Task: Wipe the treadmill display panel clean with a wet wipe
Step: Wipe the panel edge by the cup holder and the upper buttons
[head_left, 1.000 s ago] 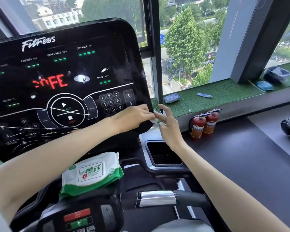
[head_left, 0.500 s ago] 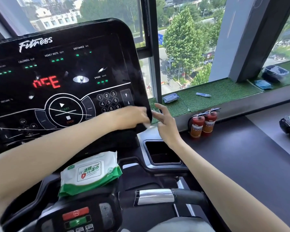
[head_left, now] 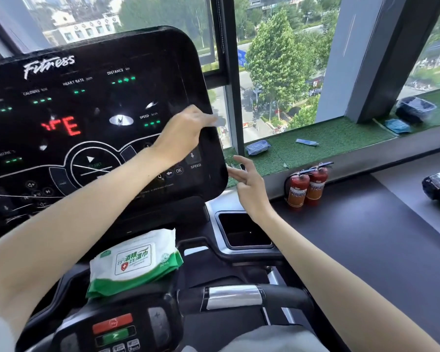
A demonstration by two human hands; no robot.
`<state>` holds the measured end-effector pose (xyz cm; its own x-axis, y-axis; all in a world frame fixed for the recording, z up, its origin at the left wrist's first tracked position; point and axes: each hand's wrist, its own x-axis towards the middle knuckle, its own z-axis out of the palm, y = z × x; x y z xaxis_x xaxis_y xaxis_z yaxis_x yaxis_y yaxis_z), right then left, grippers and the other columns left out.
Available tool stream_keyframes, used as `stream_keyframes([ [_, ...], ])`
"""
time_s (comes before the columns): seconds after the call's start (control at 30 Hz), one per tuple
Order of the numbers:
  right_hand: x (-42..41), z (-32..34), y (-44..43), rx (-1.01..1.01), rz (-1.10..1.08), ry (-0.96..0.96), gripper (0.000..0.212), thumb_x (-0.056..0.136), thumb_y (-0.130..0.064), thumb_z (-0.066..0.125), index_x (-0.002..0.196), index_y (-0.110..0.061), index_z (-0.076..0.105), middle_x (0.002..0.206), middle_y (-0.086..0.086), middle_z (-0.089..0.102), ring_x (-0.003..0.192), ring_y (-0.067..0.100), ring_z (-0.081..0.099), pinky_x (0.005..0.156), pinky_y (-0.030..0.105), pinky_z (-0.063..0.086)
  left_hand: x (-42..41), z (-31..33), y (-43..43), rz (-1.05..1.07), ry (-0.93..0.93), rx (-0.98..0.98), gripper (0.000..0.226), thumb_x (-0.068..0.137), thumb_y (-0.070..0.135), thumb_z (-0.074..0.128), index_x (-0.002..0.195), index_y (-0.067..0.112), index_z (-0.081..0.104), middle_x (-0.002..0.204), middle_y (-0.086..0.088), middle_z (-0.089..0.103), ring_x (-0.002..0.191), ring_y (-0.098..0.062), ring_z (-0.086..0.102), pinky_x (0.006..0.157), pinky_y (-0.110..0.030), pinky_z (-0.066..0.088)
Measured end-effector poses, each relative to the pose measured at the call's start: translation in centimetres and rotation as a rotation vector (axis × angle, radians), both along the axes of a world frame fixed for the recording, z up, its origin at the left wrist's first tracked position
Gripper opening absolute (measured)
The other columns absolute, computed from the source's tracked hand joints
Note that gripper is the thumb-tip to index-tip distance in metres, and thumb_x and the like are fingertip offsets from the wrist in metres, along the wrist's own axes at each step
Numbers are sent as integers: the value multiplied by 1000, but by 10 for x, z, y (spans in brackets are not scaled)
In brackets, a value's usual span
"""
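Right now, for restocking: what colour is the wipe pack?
Wipe pack: white with green trim; head view.

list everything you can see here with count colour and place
display panel: one, black, upper left
wet wipe: one, pale, blurred, at panel's right edge
wipe pack: one, white and green, below panel
cup holder: one, black, right of pack
fire extinguishers: two, red, standing against sill
small packets: three, blue, along green sill
bin: one, dark, sill far right
left hand: grips wet wipe at panel's edge
right hand: open, beside panel's lower right corner
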<state>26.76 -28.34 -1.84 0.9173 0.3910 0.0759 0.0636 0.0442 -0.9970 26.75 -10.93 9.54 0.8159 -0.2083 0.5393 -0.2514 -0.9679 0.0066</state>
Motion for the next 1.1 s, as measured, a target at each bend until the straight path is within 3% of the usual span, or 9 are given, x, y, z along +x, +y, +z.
stream_keyframes([
  [0.1, 1, 0, 0, -10, -10, -16, 73, 70, 22, 27, 129, -19, 43, 113, 7, 64, 113, 10, 57, 66, 10, 43, -9, -28, -3, -95, 245, 13, 58, 77, -16, 50, 113, 26, 67, 93, -3, 58, 84, -19, 59, 77, -27, 50],
  [0.2, 1, 0, -1, -14, -16, -11, 73, 71, 22, 28, 128, -20, 44, 111, 6, 63, 111, 10, 57, 79, 12, 44, -35, -61, -4, -404, 437, 365, 54, 59, -16, 66, 103, 15, 70, 92, -2, 68, 89, -19, 63, 65, -27, 55],
  [0.27, 2, 2, -1, 7, -35, 7, 71, 71, 22, 29, 127, -20, 45, 108, 7, 64, 109, 12, 59, 80, 9, 44, -31, -59, -4, -427, 458, 474, 52, 58, -17, 66, 103, 9, 67, 97, -4, 70, 96, -21, 62, 62, -31, 56],
  [0.47, -1, 7, 3, -61, -62, -56, 68, 73, 20, 32, 128, -16, 46, 105, 5, 65, 94, 5, 60, 71, 3, 42, -29, -55, -2, -410, 452, 413, 51, 59, -19, 62, 103, 7, 68, 94, -6, 69, 91, -25, 63, 63, -31, 56],
  [0.57, -6, -2, 3, -119, -60, -177, 72, 70, 18, 31, 128, -22, 46, 116, 3, 65, 96, 11, 61, 74, 22, 46, -47, -64, 21, -378, 584, 433, 55, 60, -20, 59, 105, 11, 69, 89, -7, 66, 84, -27, 65, 61, -27, 51],
  [0.73, -9, -10, 7, -125, -43, -234, 70, 73, 18, 33, 129, -23, 45, 122, 3, 62, 65, 3, 51, 60, 16, 34, -32, -51, 0, -371, 491, 354, 56, 61, -20, 55, 104, 12, 69, 101, 1, 70, 103, -19, 60, 69, -28, 53],
  [0.87, -11, -6, 4, -165, -88, -275, 67, 75, 19, 34, 127, -21, 46, 122, 4, 61, 76, 4, 55, 65, 13, 38, -43, -61, 6, -326, 496, 253, 62, 66, -23, 52, 118, 9, 63, 110, -2, 68, 106, -20, 57, 72, -35, 53],
  [1.0, -23, -3, 21, -257, -247, -508, 66, 68, 18, 36, 126, -11, 47, 132, 8, 50, 124, 21, 42, 102, 23, 31, -72, -61, 34, -214, 525, 164, 65, 71, -23, 46, 126, 10, 57, 113, -3, 63, 108, -7, 47, 82, -37, 52],
  [1.1, -34, 2, 36, -282, -209, -687, 62, 66, 11, 36, 123, -8, 51, 127, 10, 52, 120, 24, 42, 104, 33, 33, -83, -66, 42, -189, 518, 62, 63, 74, -22, 48, 126, 14, 59, 113, -1, 64, 105, -8, 52, 89, -30, 49],
])
